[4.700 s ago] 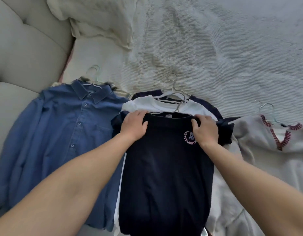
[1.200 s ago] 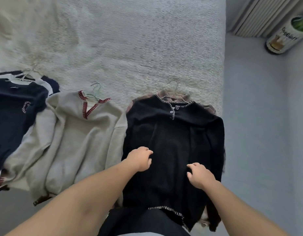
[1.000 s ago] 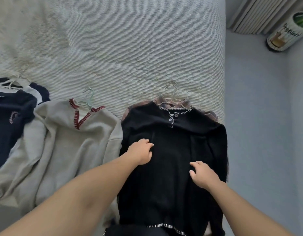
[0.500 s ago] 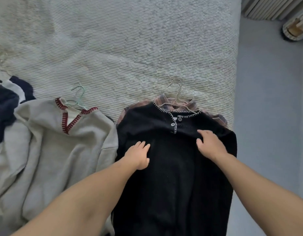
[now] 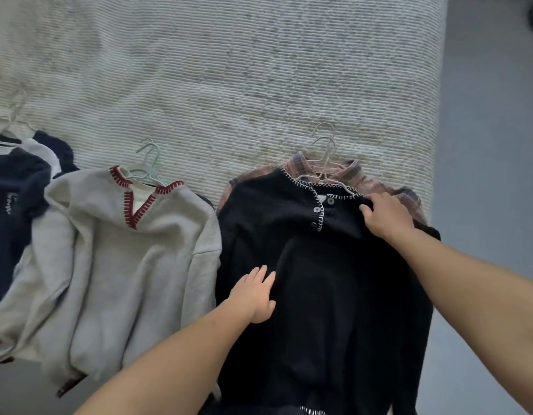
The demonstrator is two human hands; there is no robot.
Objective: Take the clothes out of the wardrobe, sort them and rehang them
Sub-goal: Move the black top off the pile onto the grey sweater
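A black knit cardigan with white stitched edging lies on the bed over a plaid shirt, both on pale wire hangers. My left hand rests flat on the cardigan's left chest with straight fingers. My right hand lies on the cardigan's right shoulder by the collar, its fingertips curling at the fabric edge. To the left lies a grey sweater with red stitched V-neck on a mint hanger. A navy top over a white one sits at the far left.
The clothes lie along the near edge of a bed with a ribbed cream cover. Grey floor runs along the bed's right side. Another pale hanger pokes out at the far left.
My right hand has slid up from the cardigan's chest to its right shoulder near the collar. My left hand stays flat on the left side. The view shifted right from the navy top.
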